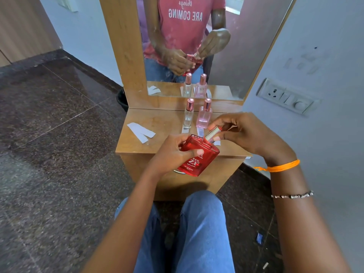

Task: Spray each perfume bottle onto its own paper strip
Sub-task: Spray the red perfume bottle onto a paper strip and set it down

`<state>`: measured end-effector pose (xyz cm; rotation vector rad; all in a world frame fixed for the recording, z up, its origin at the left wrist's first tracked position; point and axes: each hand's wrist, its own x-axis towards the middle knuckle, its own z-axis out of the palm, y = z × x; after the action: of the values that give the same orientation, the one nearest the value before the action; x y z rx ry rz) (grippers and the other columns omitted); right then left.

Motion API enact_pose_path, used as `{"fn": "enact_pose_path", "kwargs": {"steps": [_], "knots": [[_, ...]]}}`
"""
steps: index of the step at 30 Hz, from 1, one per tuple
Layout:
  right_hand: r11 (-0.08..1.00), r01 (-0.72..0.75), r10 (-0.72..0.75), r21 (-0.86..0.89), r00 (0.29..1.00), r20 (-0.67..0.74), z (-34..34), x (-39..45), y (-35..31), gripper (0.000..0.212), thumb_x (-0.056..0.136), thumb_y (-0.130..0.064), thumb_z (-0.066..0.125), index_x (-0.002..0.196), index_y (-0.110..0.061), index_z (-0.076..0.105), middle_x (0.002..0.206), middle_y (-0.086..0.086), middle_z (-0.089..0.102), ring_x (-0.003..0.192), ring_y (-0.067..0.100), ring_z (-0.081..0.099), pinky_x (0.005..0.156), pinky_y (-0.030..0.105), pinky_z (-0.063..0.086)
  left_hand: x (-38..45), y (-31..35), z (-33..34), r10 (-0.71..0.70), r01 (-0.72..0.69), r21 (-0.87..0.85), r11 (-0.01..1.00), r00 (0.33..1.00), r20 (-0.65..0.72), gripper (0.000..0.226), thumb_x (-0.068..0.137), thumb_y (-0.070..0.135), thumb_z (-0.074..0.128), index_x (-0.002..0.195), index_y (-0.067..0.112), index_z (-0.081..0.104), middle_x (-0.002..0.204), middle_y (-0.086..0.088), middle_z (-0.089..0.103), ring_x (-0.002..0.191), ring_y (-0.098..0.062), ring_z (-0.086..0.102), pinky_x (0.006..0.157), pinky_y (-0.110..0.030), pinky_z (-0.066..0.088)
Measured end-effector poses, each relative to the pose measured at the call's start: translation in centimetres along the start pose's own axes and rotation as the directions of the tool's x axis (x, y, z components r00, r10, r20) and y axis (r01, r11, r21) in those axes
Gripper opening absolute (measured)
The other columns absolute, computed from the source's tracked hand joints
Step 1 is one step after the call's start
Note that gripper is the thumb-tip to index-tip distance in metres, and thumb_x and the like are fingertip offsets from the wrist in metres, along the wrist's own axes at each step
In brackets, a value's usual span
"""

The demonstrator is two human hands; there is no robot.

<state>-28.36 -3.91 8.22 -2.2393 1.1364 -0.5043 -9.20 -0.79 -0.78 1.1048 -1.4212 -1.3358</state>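
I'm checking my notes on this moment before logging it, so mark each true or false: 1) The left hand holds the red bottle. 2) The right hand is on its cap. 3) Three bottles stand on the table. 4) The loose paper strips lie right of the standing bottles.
1) True: the left hand grips the red bottle.
2) True: the right hand pinches the cap.
3) False: two stand on the table, the clear bottle and the pink bottle.
4) False: the paper strips lie to their left.

Beyond the hands' grip, the small wooden dresser top (149, 146) carries a clear bottle (188, 114), a pink bottle (204, 115) and crossed paper strips (140, 132) to its left.
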Motion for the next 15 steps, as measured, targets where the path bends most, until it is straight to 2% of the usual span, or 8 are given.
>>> {"fn": "enact_pose_path", "kwargs": {"steps": [2,5,8,11,15], "knots": [[0.998,0.026,-0.026,-0.051,1.000,-0.007,-0.1,-0.1,-0.2,0.021,0.083,-0.009,0.068,0.104,-0.009,0.070,0.099,0.011,0.071,0.089,0.026,0.066,0.083,0.046,0.052,0.1,0.2,0.0,-0.003,0.003,-0.005,1.000,1.000,0.022,0.022,0.078,0.009,0.073,0.089,0.028,0.070,0.081,0.004,0.075,0.079,-0.010,0.071,0.068,-0.022,0.055],[0.999,0.023,-0.023,-0.040,1.000,0.008,-0.6,-0.1,-0.2,0.020,0.083,-0.008,0.069,0.103,-0.011,0.071,0.101,0.007,0.072,0.092,0.021,0.066,0.085,0.042,0.053,0.4,0.4,0.0,0.012,-0.010,-0.028,1.000,0.998,0.058,0.019,0.079,0.008,0.071,0.089,0.024,0.070,0.077,0.007,0.074,0.076,-0.008,0.070,0.066,-0.019,0.053],[0.999,-0.011,0.011,-0.043,1.000,-0.011,-0.9,0.2,-0.1,0.021,0.083,-0.010,0.069,0.104,-0.010,0.071,0.100,0.008,0.073,0.090,0.019,0.066,0.084,0.038,0.053,0.6,0.3,0.5,0.055,-0.053,-0.054,0.997,0.998,0.026,0.016,0.078,0.009,0.070,0.090,0.021,0.069,0.076,0.007,0.073,0.075,-0.009,0.069,0.067,-0.021,0.054],[0.998,-0.010,0.008,-0.063,1.000,-0.019,-0.4,0.4,-0.1,0.019,0.084,-0.011,0.068,0.103,-0.009,0.070,0.094,0.010,0.073,0.085,0.020,0.066,0.078,0.035,0.052,0.5,-0.1,0.9,0.068,-0.068,-0.064,0.996,0.998,-0.005,0.016,0.073,0.016,0.071,0.085,0.026,0.069,0.075,0.009,0.073,0.073,-0.007,0.068,0.067,-0.021,0.053],[0.992,-0.064,0.056,-0.107,0.996,-0.074,0.6,0.3,0.3,0.013,0.087,-0.015,0.065,0.095,-0.005,0.068,0.084,0.013,0.071,0.073,0.020,0.065,0.076,0.041,0.054,0.4,-1.0,1.7,0.076,-0.080,-0.039,0.996,0.992,-0.097,0.017,0.070,0.022,0.072,0.085,0.031,0.069,0.076,0.010,0.073,0.075,-0.008,0.069,0.066,-0.023,0.054]]}}
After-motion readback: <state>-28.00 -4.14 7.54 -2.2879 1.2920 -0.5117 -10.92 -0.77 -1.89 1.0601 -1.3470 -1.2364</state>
